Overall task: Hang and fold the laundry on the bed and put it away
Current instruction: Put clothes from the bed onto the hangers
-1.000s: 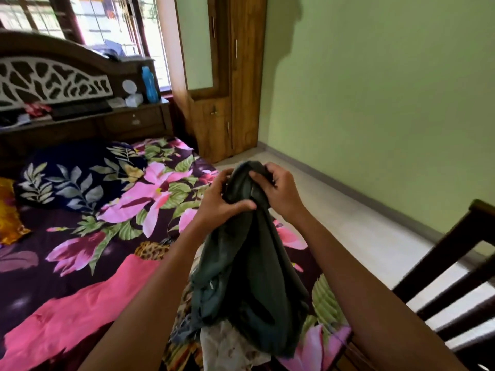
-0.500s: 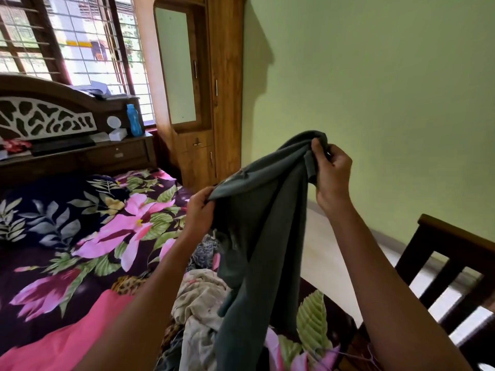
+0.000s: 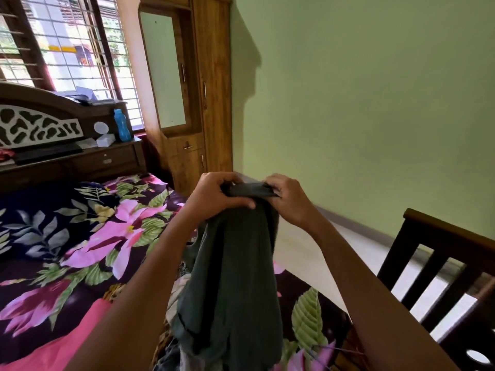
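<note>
A dark green garment (image 3: 235,277) hangs in front of me over the bed (image 3: 80,236), which has a purple floral sheet. My left hand (image 3: 217,195) grips the garment's top edge on the left. My right hand (image 3: 290,200) pinches the same edge close beside it, so the cloth is bunched between both hands and drapes down. Below it lie more clothes: a pink cloth (image 3: 61,341) at lower left and a pale, patterned heap (image 3: 174,293) mostly hidden behind the garment.
A wooden wardrobe (image 3: 192,97) with a mirror stands in the corner ahead. The carved headboard (image 3: 40,124) carries a blue bottle (image 3: 121,129). A dark wooden chair (image 3: 439,277) stands at right beside the bed, with pale floor (image 3: 302,245) along the green wall.
My right hand came down and in from its raised, spread position, so both hands now meet at the garment's top edge. The view tilted slightly upward.
</note>
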A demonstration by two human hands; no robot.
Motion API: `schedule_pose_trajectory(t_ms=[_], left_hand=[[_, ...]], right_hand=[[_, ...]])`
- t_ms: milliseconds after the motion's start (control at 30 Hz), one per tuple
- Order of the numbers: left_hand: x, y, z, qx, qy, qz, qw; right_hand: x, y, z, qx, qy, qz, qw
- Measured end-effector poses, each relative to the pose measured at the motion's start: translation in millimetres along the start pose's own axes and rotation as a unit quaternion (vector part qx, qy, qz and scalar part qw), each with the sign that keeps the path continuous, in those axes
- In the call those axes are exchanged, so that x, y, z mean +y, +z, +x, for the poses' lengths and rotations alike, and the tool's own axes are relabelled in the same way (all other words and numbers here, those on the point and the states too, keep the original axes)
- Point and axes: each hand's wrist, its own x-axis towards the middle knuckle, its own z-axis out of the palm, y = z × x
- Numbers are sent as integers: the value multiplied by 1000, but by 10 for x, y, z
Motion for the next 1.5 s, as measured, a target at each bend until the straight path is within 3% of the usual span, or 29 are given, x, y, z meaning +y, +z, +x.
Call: schedule_pose_trajectory(t_ms=[133, 300, 433, 533, 667, 767, 833, 900, 967, 1067, 1133, 1200, 1267, 1367, 1433, 1500], left_hand=[[-234, 80, -140, -96, -83, 117, 985], [-480, 311, -408, -45, -137, 3, 990], [-725, 552, -564, -123, -153, -38, 980], [-779, 718, -623, -148, -165, -66, 973], [-850, 816, -645, -167, -170, -35, 971], [-923, 842, -654, -13, -168, 23, 985], [-889, 744, -625, 59, -219, -57, 972], [-847, 645, -597, 50, -248, -182, 950], [-798, 581, -571, 61, -253, -225, 939], [-833, 515, -527, 66, -274, -220, 934], [-916, 486, -525, 9, -268, -150, 952], [-956, 460, -545, -23, -269, -109, 957], [-941, 427, -505, 17, -286, -161, 944], [-731, 259, -314, 143, -282, -254, 914], [-512, 93, -145, 193, -236, -286, 908], [-254, -65, -9, 184, -164, -323, 914]], right_hand=[[-51, 22, 50, 39, 8, 14, 999], [4, -8, 113, 140, 18, 93, 986], [-17, -148, 130, 216, 55, 221, 949], [-69, -218, 119, 218, 103, 322, 916], [-44, -221, 76, 211, 132, 353, 902], [33, -275, 22, 248, 153, 357, 887], [91, -348, -14, 285, 172, 377, 864], [158, -428, -51, 310, 179, 387, 850], [230, -488, -86, 313, 176, 364, 859], [353, -520, -147, 323, 194, 355, 856], [458, -525, -187, 334, 211, 346, 851], [605, -537, -217, 320, 233, 277, 875], [728, -557, -264, 269, 270, 183, 906], [813, -609, -317, 220, 294, 130, 921], [682, -693, -350, 217, 272, 173, 921], [533, -797, -353, 196, 236, 321, 896]])
